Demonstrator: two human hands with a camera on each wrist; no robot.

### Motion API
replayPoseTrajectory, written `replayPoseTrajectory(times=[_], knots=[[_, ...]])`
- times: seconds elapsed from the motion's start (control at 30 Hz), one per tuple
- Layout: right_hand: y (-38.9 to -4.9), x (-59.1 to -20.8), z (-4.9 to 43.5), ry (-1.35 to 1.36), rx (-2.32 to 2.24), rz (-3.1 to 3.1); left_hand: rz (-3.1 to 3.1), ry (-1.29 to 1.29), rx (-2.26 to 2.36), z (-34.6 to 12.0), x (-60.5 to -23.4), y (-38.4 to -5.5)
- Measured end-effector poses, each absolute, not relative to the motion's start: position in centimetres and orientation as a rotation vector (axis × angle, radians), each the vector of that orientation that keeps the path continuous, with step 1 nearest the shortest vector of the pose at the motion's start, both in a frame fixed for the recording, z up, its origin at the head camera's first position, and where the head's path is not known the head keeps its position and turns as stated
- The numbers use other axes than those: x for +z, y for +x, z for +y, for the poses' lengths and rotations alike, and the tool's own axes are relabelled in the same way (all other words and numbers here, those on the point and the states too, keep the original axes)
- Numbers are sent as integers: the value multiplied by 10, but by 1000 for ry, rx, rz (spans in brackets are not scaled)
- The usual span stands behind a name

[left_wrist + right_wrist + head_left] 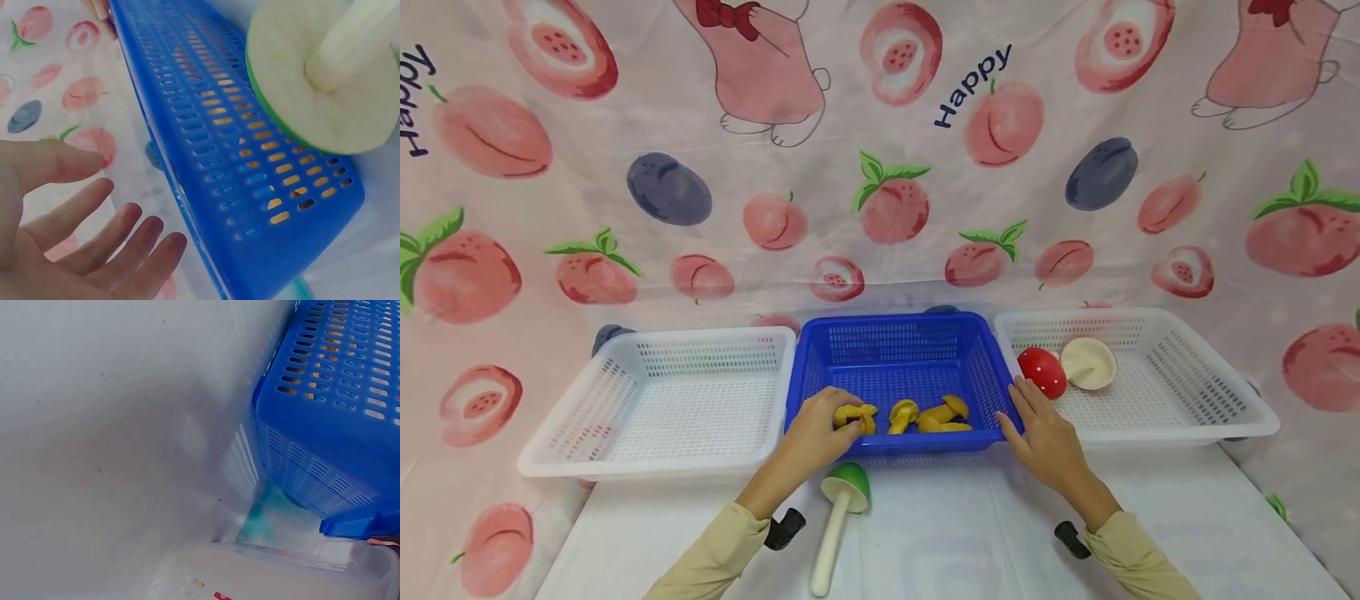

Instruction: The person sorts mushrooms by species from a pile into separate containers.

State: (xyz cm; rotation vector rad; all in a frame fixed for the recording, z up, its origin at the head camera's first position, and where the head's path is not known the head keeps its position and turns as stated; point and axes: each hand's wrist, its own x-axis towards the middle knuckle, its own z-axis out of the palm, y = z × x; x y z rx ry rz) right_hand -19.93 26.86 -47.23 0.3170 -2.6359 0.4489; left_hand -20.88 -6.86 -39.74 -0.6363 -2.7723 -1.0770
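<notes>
Several small yellow toy mushrooms [904,414] lie along the near side of the blue basket [889,448]. My left hand [822,427] reaches over the basket's near left corner, thumb and forefinger beside the leftmost yellow mushroom [856,414]. In the left wrist view its fingers [140,240] are spread and hold nothing. My right hand [1047,442] is at the basket's near right corner, fingers stretched forward and thumb at the rim. Through the slots in the basket wall [212,156], bits of yellow show. The right wrist view shows mostly the basket's outside [331,425].
A green-capped toy mushroom [838,525] with a long white stem lies before the blue basket. On the left stands a white basket [647,467]. The right white basket [1172,432] holds a white-dotted red toy mushroom [1042,372] and a cream cap [1090,364]. Fruit-print cloth [895,275] hangs behind.
</notes>
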Motion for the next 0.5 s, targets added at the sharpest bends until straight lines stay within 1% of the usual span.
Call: replayPoseTrajectory(times=[0.3, 0.5], knots=[[-198, -472, 269, 314, 444, -2633, -2700, -647, -1141, -77, -403, -177], [-199, -471, 269, 312, 450, -2652, -2696, -571, -1149, -83, -415, -153]])
